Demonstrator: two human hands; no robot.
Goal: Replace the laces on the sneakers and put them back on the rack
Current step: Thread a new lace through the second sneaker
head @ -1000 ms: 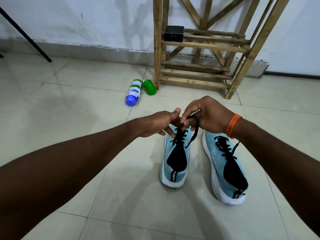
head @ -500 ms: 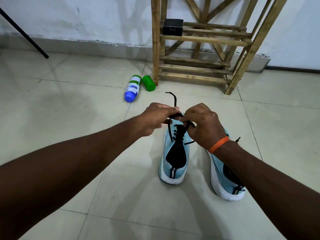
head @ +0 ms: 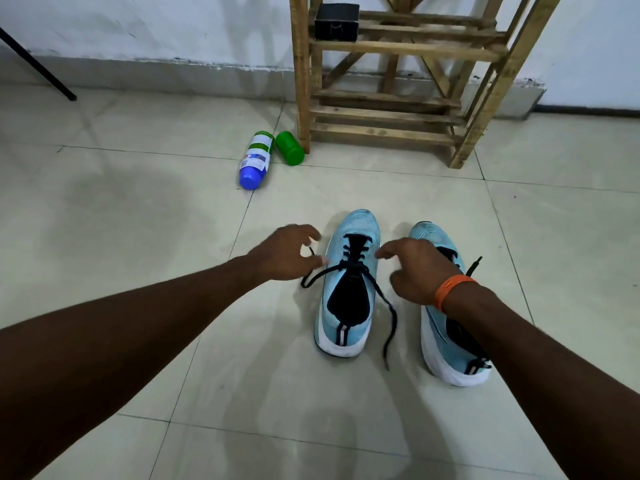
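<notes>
While both pale-blue mesh sneakers [head: 349,289] sit laced in black on the tiled floor [head: 138,237], short of the slatted wooden rack [head: 391,109], knotting and shelving seem left.
My left hand [head: 284,254] hovers spread beside one loose black lace end [head: 311,277]; my right hand [head: 415,271] hangs half-curled, empty.

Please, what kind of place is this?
Probably a plain room in a home: tiled floor, painted wall, a wooden shoe rack against it, and sneakers on the floor.
</notes>
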